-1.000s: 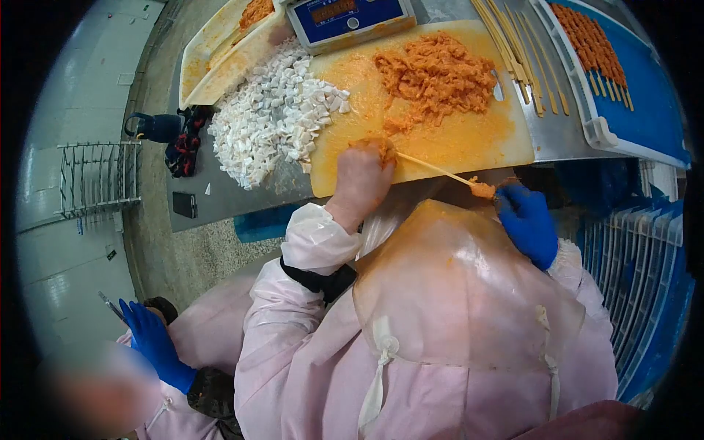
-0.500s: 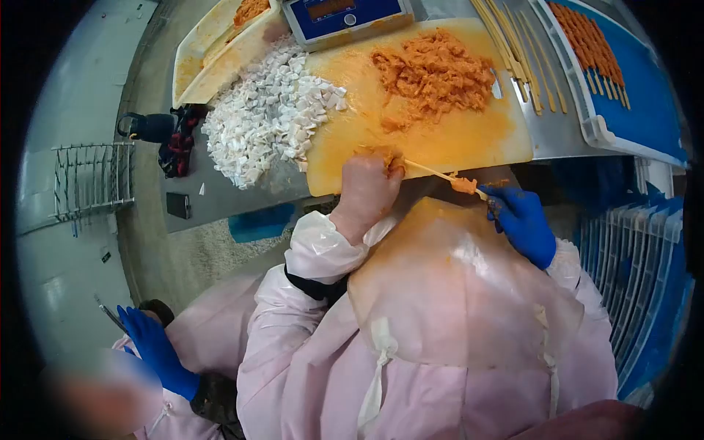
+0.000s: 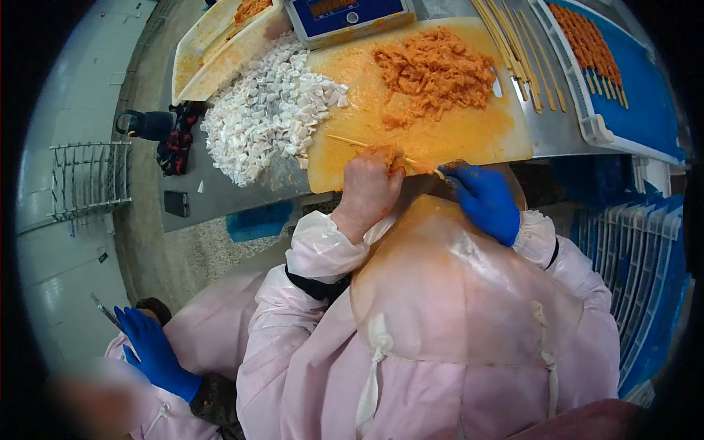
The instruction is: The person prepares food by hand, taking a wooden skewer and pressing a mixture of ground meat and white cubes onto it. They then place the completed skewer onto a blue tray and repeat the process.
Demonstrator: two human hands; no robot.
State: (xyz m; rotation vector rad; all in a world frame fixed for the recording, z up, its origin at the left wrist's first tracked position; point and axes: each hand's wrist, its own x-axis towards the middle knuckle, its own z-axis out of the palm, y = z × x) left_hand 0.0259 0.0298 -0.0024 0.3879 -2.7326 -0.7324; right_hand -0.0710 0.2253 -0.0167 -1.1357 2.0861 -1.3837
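Observation:
My bare left hand (image 3: pixel 368 187) is closed round orange marinated meat (image 3: pixel 383 155) at the front edge of the yellow-stained cutting board. A wooden skewer (image 3: pixel 345 140) runs through that fist, its thin tip poking out to the left over the board. My right hand (image 3: pixel 485 204), in a blue glove, grips the skewer's thicker end close beside the left hand. Some orange meat sits on the stick between both hands. Beyond them on the cutting board (image 3: pixel 345 165) lies a pile of orange meat pieces (image 3: pixel 436 77).
White diced pieces (image 3: pixel 264 117) are heaped left of the board. Behind stand a digital scale (image 3: pixel 348 18) and a white tub (image 3: pixel 192 73). Bare skewers (image 3: pixel 513 51) lie at right, beside a blue-lined tray (image 3: pixel 638 110) with loaded skewers (image 3: pixel 587 48). A co-worker's blue-gloved hand (image 3: pixel 155 352) holds a phone-like object.
My right hand has moved left and slightly forward, bringing the skewer through my left fist. The tip now sticks out on the left side. My left hand stays nearly in place.

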